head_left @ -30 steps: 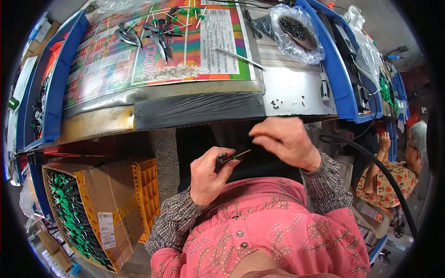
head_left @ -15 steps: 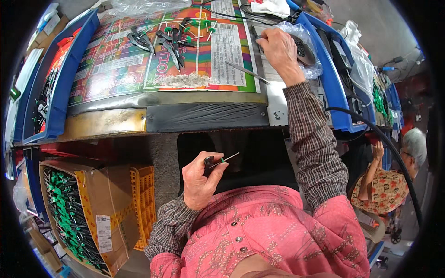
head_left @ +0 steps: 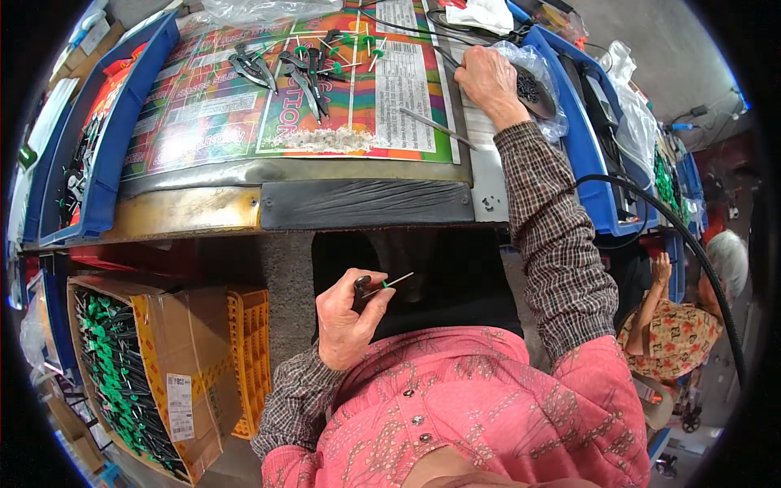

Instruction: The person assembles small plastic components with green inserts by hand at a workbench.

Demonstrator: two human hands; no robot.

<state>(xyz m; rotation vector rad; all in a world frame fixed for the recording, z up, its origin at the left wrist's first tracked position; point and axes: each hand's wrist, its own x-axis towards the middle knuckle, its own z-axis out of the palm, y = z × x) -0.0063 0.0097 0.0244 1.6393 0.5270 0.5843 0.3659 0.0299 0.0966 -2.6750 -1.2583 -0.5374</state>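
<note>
A slim assembly (head_left: 386,285) is held in front of the pink shirt, below the bench edge: a dark, rounded end, a small bright-green collar, and a thin, straight, pale rod slanted up to the right. The dark end is pinched between the thumb and curled fingers of the left hand (head_left: 345,320), which is raised from a bent elbow, the rod left sticking out past the thumb. The right hand (head_left: 490,84) is stretched far forward over the bench (head_left: 490,180), palm down, its fingers bent beside a dish (head_left: 546,102) of tiny black parts (head_left: 527,86); whether anything is gripped there cannot be told. Green-collared pieces (head_left: 377,55) and cutting pliers (head_left: 255,68) are spread on the colourful printed sheet (head_left: 211,122).
</note>
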